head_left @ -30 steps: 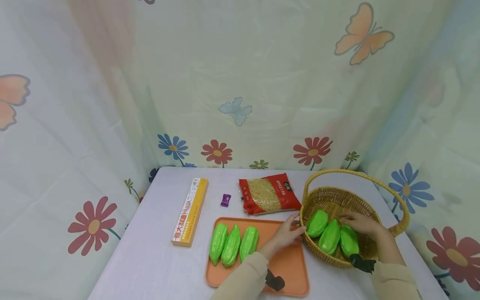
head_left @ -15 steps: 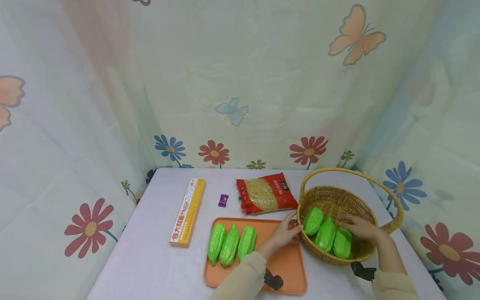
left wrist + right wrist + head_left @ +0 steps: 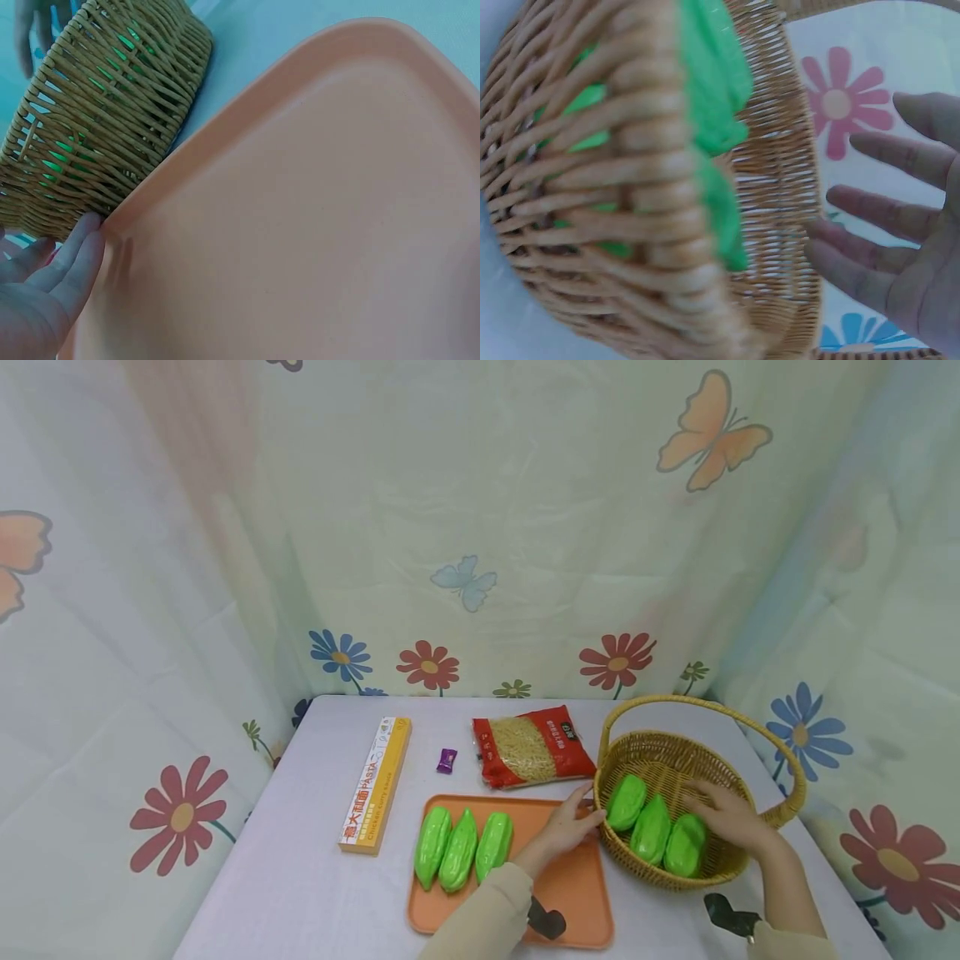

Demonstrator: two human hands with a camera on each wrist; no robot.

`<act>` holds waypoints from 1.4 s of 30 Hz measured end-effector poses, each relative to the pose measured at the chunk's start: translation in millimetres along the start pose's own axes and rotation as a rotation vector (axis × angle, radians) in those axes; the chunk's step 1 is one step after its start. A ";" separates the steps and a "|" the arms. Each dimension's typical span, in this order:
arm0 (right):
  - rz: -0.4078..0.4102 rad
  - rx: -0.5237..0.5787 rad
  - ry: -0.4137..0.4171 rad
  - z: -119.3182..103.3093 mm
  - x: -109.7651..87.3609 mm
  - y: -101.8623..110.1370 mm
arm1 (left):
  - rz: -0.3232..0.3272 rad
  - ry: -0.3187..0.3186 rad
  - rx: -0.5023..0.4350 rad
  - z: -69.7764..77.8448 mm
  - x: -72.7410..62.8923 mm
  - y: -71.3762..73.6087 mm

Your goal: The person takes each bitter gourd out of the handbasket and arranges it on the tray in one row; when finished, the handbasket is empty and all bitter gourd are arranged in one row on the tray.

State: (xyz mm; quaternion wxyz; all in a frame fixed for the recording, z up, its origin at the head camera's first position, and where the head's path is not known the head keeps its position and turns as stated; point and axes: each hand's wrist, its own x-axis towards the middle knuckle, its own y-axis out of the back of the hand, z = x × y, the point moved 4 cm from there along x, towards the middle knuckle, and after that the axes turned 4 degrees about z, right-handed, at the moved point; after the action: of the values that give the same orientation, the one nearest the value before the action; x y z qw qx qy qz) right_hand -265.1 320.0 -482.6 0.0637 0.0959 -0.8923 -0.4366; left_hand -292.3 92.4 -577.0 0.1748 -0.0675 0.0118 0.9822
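Note:
The wicker basket [image 3: 726, 777] stands at the right of the table and holds three glossy green, ribbed, gourd-like vegetables [image 3: 651, 829]. With extended fingers, my left hand [image 3: 564, 828] touches the basket's left side; the left wrist view shows those fingertips [image 3: 90, 221] against the wicker near the tray's edge. My right hand [image 3: 729, 817] hovers over the right part of the basket, beside the rightmost vegetable. In the right wrist view its fingers [image 3: 885, 214] are spread and hold nothing. Three similar green vegetables [image 3: 459, 852] lie side by side on the orange tray [image 3: 570, 893].
A red bag of pasta [image 3: 532, 747] lies behind the tray. To its left are a small purple wrapped candy [image 3: 446, 761] and a long yellow-and-white pasta box [image 3: 376, 786]. The basket's tall handle [image 3: 705, 703] arches over its far side. A flowered curtain [image 3: 465, 527] surrounds the table.
My right hand has come away from the rightmost vegetable in the basket, its fingers now apart from it. The left hand stays at the basket's side. The view shifted slightly.

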 end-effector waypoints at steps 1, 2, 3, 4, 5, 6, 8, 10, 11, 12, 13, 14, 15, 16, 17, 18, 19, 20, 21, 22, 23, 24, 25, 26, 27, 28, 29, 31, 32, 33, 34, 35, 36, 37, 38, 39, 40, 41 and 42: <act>0.006 0.011 0.005 -3.3 -1.1 1.8 | 0.002 0.000 0.004 -0.1 0.0 0.2; 0.009 0.029 0.008 -6.9 -2.5 3.7 | 0.003 0.002 0.006 -0.2 -0.1 0.3; 0.009 0.045 0.009 -10.8 -3.8 5.7 | 0.005 0.003 0.008 -0.2 -0.2 0.3; 0.009 0.062 0.012 -14.8 -5.0 8.0 | 0.006 0.003 0.009 -0.1 -0.2 0.4; 0.011 0.067 0.012 -18.3 -6.2 10.4 | 0.008 0.004 0.012 -0.1 -0.3 0.4; 0.020 0.066 0.016 -21.4 -7.0 12.9 | 0.009 0.003 0.018 0.1 -0.4 0.4; 0.043 0.053 0.029 -28.0 -8.5 18.3 | 0.013 0.003 0.025 0.6 -0.4 0.1; 0.074 0.036 0.044 -33.6 -10.3 23.8 | 0.018 0.002 0.032 1.6 -0.5 0.0; 0.090 0.029 0.045 -36.1 -11.5 26.5 | 0.021 0.002 0.035 2.0 -0.5 0.0; 0.105 0.030 0.048 -38.4 -12.4 29.1 | 0.023 0.001 0.038 2.4 -0.6 -0.1; 0.121 0.032 0.055 -40.7 -13.4 31.5 | 0.025 0.001 0.039 2.7 -0.6 0.0; 0.138 0.037 0.060 -42.7 -14.3 33.8 | 0.026 0.000 0.040 2.9 -0.8 0.1; 0.154 0.045 0.065 -44.6 -15.6 36.0 | 0.026 -0.005 0.043 3.4 -0.8 0.2; 0.173 0.049 0.071 -46.4 -16.7 38.1 | 0.027 -0.005 0.044 3.5 -0.8 0.4; 0.192 0.052 0.075 -47.7 -17.6 39.8 | 0.026 -0.006 0.044 3.6 -1.1 0.6; 0.212 0.055 0.082 -48.8 -18.8 41.3 | 0.024 -0.006 0.045 3.6 -1.3 0.7; 0.239 0.053 0.088 -50.0 -20.3 43.0 | 0.020 -0.006 0.043 3.6 -1.6 0.7; 0.269 0.054 0.093 -51.0 -22.0 44.8 | 0.015 -0.006 0.041 3.8 -1.8 0.7; 0.305 0.055 0.102 -52.0 -23.4 46.8 | 0.008 -0.008 0.041 4.0 -2.2 0.4; 0.354 0.056 0.119 -52.9 -24.5 49.2 | 0.002 -0.006 0.036 4.1 -2.4 0.2; 0.407 0.078 0.136 -53.7 -25.5 51.9 | -0.005 -0.009 0.035 4.4 -2.7 -0.1; 0.464 0.106 0.157 -54.7 -26.3 55.1 | -0.008 -0.010 0.033 4.9 -2.7 -0.5; 0.525 0.142 0.183 -55.6 -26.8 58.5 | -0.011 -0.011 0.030 5.3 -2.7 -0.7; 0.584 0.177 0.216 -56.2 -26.9 62.1 | -0.011 -0.013 0.028 5.9 -2.8 -0.8; 0.645 0.220 0.257 -57.0 -26.8 65.9 | -0.011 -0.015 0.028 6.4 -2.9 -0.9; 0.706 0.264 0.293 -57.9 -26.8 69.8 | -0.011 -0.015 0.025 6.7 -2.8 -0.9; 0.760 0.320 0.329 -58.0 -26.6 73.5 | -0.008 -0.014 0.022 7.0 -2.8 -0.8; 0.853 0.368 0.371 -58.0 -26.4 81.0 | -0.008 -0.015 0.017 7.4 -2.8 -0.7; 0.890 0.383 0.387 -58.0 -26.1 84.7 | -0.008 -0.016 0.015 7.6 -2.7 -0.7; 0.921 0.398 0.398 -57.9 -25.9 87.9 | -0.008 -0.018 0.013 7.6 -2.4 -0.8; 0.949 0.383 0.388 -57.1 -25.5 91.1 | -0.008 -0.019 0.011 7.5 -2.3 -0.8; 0.969 0.360 0.369 -55.9 -25.1 94.0 | -0.009 -0.021 0.011 7.5 -2.1 -0.8; 0.980 0.316 0.317 -54.3 -24.5 96.6 | -0.011 -0.022 0.012 7.3 -2.0 -0.9; 0.983 0.285 0.249 -51.9 -23.8 98.5 | -0.011 -0.021 0.013 7.2 -1.8 -0.9; 0.976 0.254 0.165 -48.2 -23.0 99.5 | -0.012 -0.019 0.015 7.3 -2.0 -0.9; 0.958 0.221 0.070 -44.1 -22.2 100.2 | -0.014 -0.021 0.020 7.4 -2.1 -1.0; 0.931 0.187 -0.022 -39.3 -21.4 100.5 | -0.015 -0.020 0.026 7.4 -2.2 -1.2; 0.899 0.167 -0.103 -34.8 -20.6 100.0 | -0.016 -0.020 0.030 7.3 -2.2 -1.4; 0.872 0.152 -0.170 -30.4 -19.5 98.9 | -0.015 -0.020 0.035 7.3 -2.3 -1.5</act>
State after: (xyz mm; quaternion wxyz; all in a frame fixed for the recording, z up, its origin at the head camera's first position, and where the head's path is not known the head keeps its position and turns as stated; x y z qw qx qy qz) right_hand -251.6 360.5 -386.4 0.1611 -0.3207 -0.8810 -0.3084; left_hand -290.6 93.4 -569.4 0.1833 -0.0550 0.0268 0.9812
